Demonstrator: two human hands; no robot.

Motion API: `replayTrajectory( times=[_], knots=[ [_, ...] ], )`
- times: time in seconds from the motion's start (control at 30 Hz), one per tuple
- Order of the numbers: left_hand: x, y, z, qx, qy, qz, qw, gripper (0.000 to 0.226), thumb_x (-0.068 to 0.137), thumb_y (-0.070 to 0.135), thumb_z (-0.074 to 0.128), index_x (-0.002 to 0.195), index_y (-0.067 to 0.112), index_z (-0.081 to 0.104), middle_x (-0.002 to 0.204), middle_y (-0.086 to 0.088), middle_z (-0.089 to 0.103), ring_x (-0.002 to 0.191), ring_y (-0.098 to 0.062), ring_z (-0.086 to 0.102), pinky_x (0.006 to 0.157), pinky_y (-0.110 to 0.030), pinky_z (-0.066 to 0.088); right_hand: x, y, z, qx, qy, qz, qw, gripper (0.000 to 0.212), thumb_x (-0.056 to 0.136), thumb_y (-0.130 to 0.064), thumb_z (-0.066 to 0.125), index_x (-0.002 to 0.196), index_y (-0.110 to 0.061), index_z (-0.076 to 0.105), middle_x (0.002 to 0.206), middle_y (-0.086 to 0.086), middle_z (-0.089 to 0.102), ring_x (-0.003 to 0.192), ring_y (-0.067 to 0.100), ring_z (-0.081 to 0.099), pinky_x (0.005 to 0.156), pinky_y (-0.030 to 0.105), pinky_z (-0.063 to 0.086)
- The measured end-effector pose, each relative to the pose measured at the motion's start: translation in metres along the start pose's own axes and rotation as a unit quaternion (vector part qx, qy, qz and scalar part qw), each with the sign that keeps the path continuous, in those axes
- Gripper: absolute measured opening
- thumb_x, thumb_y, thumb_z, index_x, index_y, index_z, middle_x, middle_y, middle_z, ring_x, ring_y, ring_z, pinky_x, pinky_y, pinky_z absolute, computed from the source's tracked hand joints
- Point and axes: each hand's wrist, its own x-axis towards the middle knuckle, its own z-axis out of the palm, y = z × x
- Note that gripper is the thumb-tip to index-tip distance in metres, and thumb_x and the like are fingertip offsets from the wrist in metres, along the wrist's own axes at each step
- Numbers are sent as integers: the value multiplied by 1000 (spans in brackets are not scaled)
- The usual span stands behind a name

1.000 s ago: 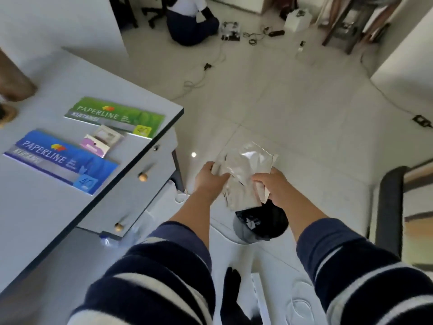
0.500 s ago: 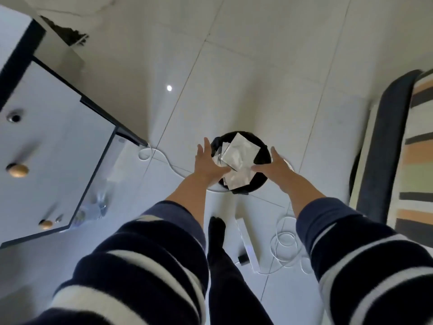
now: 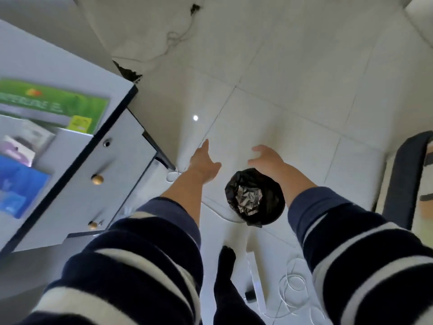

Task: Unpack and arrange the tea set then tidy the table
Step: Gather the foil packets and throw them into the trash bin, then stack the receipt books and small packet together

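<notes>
Wrapping (image 3: 249,200): crumpled, clear, lying inside the black-lined bin (image 3: 273,215), below and between both hands. Left hand (image 3: 203,164): empty, fingers spread, above the bin's left side. Right hand (image 3: 269,160): empty, fingers loosely curled. Desk (image 3: 70,160): left of the left hand.

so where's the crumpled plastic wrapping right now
In the head view it lies inside the black-lined bin on the floor, low and centre-right, as crumpled wrapping just below the open right hand.
</notes>
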Motion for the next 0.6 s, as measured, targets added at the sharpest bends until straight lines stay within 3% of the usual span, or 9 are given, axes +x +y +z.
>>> replayTrajectory(
  times=[0.1,0.2,0.27,0.37,0.53,0.6],
  knots=[
    [-13,-4,-69,-10,82,-5,997,75,94,20,56,154,21,11,156,-7,28,139,-30,36,111,-42,38,-6,-76,-1,-23,-8,-68,997,56,91,-15,56,144,-16,38,136,9,49,103,21,53,79,23,38],
    [-29,-21,-134,-26,167,-19,985,70,92,18,56,152,16,20,152,-11,37,136,-29,39,111,-37,34,-15,-152,13,-44,-6,-136,990,53,90,-15,57,141,-15,42,128,11,53,92,17,51,76,22,38],
    [-43,-39,-173,-60,214,-26,975,66,92,16,56,151,16,26,150,-10,40,135,-29,41,110,-34,35,-22,-198,32,-72,-18,-174,982,52,90,-15,57,140,-15,44,124,11,54,99,21,56,79,23,39],
    [-61,-78,-228,-95,282,-65,952,59,92,15,55,147,18,35,146,-10,45,129,-32,49,107,-36,40,-31,-258,70,-113,-45,-215,969,52,89,-18,58,140,-16,44,136,11,51,119,26,55,94,29,43],
    [-77,-164,-303,-103,332,-157,924,58,90,9,46,146,22,36,146,-8,42,131,-32,43,101,-45,45,-42,-340,154,-170,-72,-266,946,49,90,-17,56,138,-12,48,134,12,56,117,27,58,95,31,47],
    [-78,-197,-322,-92,341,-226,908,57,92,13,46,147,20,32,149,-9,35,136,-33,34,105,-46,41,-44,-362,191,-209,-81,-268,937,48,91,-22,55,136,-7,48,134,14,56,119,29,57,97,34,48]
  ],
)
